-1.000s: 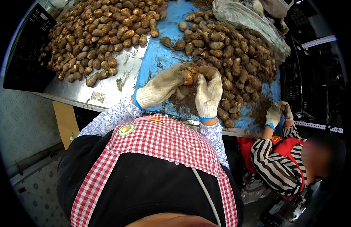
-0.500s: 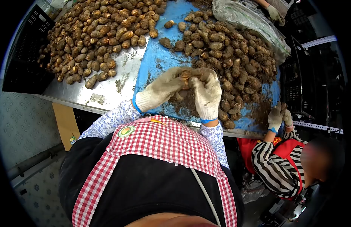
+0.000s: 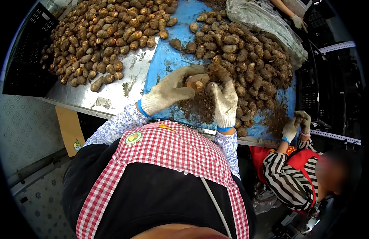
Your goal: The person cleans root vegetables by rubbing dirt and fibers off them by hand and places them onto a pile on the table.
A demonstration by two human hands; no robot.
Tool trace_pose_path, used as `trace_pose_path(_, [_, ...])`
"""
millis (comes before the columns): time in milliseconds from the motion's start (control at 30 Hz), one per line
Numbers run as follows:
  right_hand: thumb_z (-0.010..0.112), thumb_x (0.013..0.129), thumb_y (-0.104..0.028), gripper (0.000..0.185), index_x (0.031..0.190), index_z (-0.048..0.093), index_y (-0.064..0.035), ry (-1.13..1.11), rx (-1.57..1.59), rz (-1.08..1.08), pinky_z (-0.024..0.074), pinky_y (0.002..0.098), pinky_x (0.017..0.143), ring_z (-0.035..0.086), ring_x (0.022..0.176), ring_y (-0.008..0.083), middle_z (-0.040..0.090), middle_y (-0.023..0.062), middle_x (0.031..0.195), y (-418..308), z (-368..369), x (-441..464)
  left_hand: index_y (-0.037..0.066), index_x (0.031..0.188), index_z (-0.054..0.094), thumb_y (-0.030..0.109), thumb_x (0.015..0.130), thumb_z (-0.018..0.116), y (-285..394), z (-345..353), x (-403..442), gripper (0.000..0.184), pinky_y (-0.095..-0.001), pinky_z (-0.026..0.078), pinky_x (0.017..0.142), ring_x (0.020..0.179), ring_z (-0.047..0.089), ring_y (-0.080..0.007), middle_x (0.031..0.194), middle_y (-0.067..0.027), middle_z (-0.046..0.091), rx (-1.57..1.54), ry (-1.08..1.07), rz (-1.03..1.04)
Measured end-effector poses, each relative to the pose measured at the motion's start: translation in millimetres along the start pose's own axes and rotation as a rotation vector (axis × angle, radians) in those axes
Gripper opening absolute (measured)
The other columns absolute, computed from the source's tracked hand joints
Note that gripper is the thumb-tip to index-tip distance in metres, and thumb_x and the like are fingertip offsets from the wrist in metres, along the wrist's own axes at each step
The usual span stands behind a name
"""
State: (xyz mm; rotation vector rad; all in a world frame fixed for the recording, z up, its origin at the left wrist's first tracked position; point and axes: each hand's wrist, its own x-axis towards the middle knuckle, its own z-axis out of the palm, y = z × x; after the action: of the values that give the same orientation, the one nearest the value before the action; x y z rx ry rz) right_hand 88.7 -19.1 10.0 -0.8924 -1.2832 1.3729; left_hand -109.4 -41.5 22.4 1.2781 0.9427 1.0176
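Note:
A small brown taro (image 3: 197, 81) is held over the blue sheet between the thumb and fingers of my left hand (image 3: 170, 88), in a dirty white work glove. A pale cut or rubbed patch shows on the taro. My right hand (image 3: 224, 97), gloved alike, is closed just right of it, with shaggy brown fibres (image 3: 217, 71) at its fingers. Whether those fibres still join the taro is unclear. Below the hands, loose dirt and root hairs lie on the blue sheet (image 3: 157, 65). Hairy, untrimmed taros (image 3: 248, 59) are heaped beyond my right hand.
Cleaner taros (image 3: 109, 34) are piled at left on the metal table (image 3: 132, 65), by a black crate (image 3: 27, 59). A clear plastic bag (image 3: 264, 20) lies behind the hairy heap. At right, a co-worker's gloved hands (image 3: 297, 125) meet; another person's gloved hand (image 3: 299, 23) shows at the top.
My hands have moved apart a little, the right one shifting right with the fibres. The taro now shows more plainly in my left hand. The co-worker's hands have shifted slightly.

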Motion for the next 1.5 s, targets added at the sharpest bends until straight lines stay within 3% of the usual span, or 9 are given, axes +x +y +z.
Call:
trace_pose_path(300, [0.057,0.094,0.0,0.041,0.133,0.047,0.002,-0.05,-0.146,0.03,0.0518,0.031,0.093,0.058,0.111,0.0191,0.057,0.0123,0.125,3.5,0.5,-5.3,-0.001,0.139,0.043,0.017,0.091,0.064,-1.8,7.9,-3.7,0.055,-0.0352,0.05,0.095,0.112,0.057,-0.0227,0.127,-0.0156,0.056,-0.35,0.009,-0.065])
trace_pose_path(400, [0.058,0.095,-0.003,0.041,0.133,0.046,0.0017,-0.073,-0.25,-0.111,0.0517,0.0317,0.094,0.059,0.111,0.0194,0.057,0.0129,0.124,-0.1,12.9,-7.1,-0.001,0.127,0.056,0.021,0.093,0.062,-10.5,12.1,-2.9,0.041,-0.0338,0.051,0.088,0.102,0.061,-0.0221,0.117,-0.0149,0.061,0.259,0.158,0.212])
trace_pose_path(733, [0.064,0.095,-0.021,0.047,0.132,0.044,0.0008,0.022,-0.357,-0.17,0.0536,0.0321,0.09,0.059,0.108,0.02,0.055,0.0137,0.123,20.4,8.9,-18.3,0.0,0.13,0.052,0.026,0.1,0.05,-11.8,13.4,15.7,0.039,-0.0344,0.059,0.084,0.103,0.062,-0.0243,0.125,-0.0162,0.056,-0.255,0.224,-0.223])
trace_pose_path(867, [0.065,0.094,-0.019,0.048,0.132,0.044,0.0006,0.063,-0.163,-0.074,0.054,0.031,0.089,0.059,0.109,0.0208,0.055,0.0135,0.125,27.2,1.4,-16.4,0.0,0.14,0.039,0.026,0.102,0.046,-22.3,12.4,5.7,0.046,-0.0339,0.058,0.089,0.108,0.062,-0.0242,0.136,-0.0175,0.046,-0.661,-0.08,-0.045])
trace_pose_path(967, [0.064,0.094,-0.015,0.048,0.134,0.044,0.0003,0.047,-0.087,-0.002,0.0539,0.0301,0.09,0.059,0.11,0.0223,0.055,0.0145,0.125,25.7,-0.7,-14.5,-0.003,0.14,0.037,0.023,0.101,0.049,-10.0,10.1,-3.9,0.048,-0.035,0.057,0.092,0.106,0.063,-0.0239,0.136,-0.0191,0.046,0.179,-0.083,0.177])
trace_pose_path(1100, [0.065,0.092,-0.009,0.043,0.131,0.048,0.0008,0.135,0.666,0.203,0.0531,0.0294,0.089,0.06,0.107,0.0233,0.058,0.015,0.12,29.3,-3.8,-18.1,-0.003,0.137,0.041,0.016,0.098,0.054,-8.2,16.2,-1.8,0.045,-0.0369,0.052,0.095,0.112,0.059,-0.024,0.128,-0.0183,0.053,-0.607,0.113,-0.086])
trace_pose_path(1167, [0.065,0.091,-0.006,0.038,0.125,0.052,0.0019,0.125,0.401,0.08,0.0528,0.0298,0.087,0.061,0.103,0.0233,0.059,0.0148,0.115,23.3,-0.6,-16.7,-0.003,0.134,0.044,0.013,0.096,0.057,-8.5,21.2,3.7,0.043,-0.0357,0.052,0.094,0.11,0.059,-0.0227,0.124,-0.0168,0.055,-0.568,0.214,-0.057])
trace_pose_path(1233, [0.065,0.089,-0.002,0.031,0.118,0.056,0.0032,0.04,-0.715,-0.315,0.0524,0.0306,0.083,0.062,0.098,0.0231,0.06,0.0145,0.111,-8.9,19.7,-5.6,-0.004,0.131,0.047,0.014,0.095,0.058,-7.1,21.9,5.0,0.041,-0.0345,0.052,0.092,0.109,0.058,-0.021,0.121,-0.015,0.056,-0.478,0.218,-0.048])
trace_pose_path(1500, [0.067,0.088,-0.007,0.01,0.09,0.06,-0.0017,0.151,-0.675,-0.176,0.0512,0.0248,0.058,0.062,0.072,0.0187,0.064,0.0092,0.082,24.2,3.5,10.8,-0.006,0.125,0.05,0.007,0.095,0.058,2.5,12.0,-2.9,0.034,-0.0312,0.053,0.087,0.103,0.061,-0.0186,0.12,-0.0155,0.057,-0.064,0.186,0.001])
